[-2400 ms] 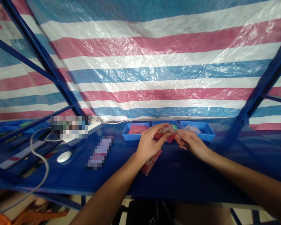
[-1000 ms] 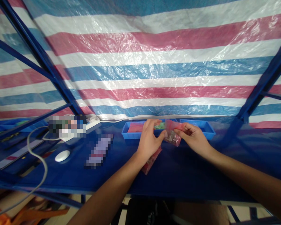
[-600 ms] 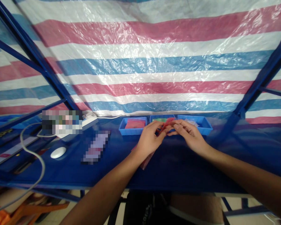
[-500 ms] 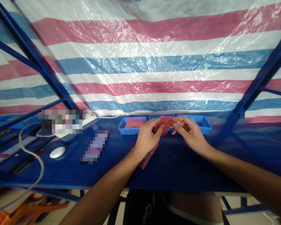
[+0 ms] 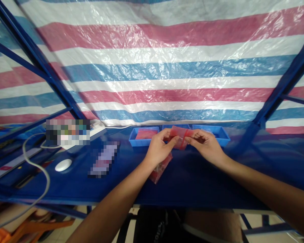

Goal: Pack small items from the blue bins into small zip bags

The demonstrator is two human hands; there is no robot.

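Between my two hands is a small red see-through zip bag (image 5: 179, 135), raised over the table. My left hand (image 5: 160, 145) pinches its left side with the thumb in front. On the other side, my right hand (image 5: 204, 143) grips the bag by its darker red zip strip, thumb and fingers pressed together. Under my left wrist another red plastic bag (image 5: 161, 168) lies on the table, partly hidden, with small items in it that I cannot make out. Behind my hands stand a left blue tray (image 5: 132, 141) with red bags in it, a mostly covered middle tray, and a right blue tray (image 5: 224, 135).
Left of my arm lie a blurred-out flat object (image 5: 103, 159) and a white mouse (image 5: 63, 165). A pale cable (image 5: 44, 172) loops over the table's left part. Blue metal posts (image 5: 276, 89) and a striped plastic sheet (image 5: 167, 71) stand behind the table (image 5: 212, 185).
The bag has turned flatter and wider between my hands. My right hand has closed on its zip side, where its fingertips were at the bag's edge before.
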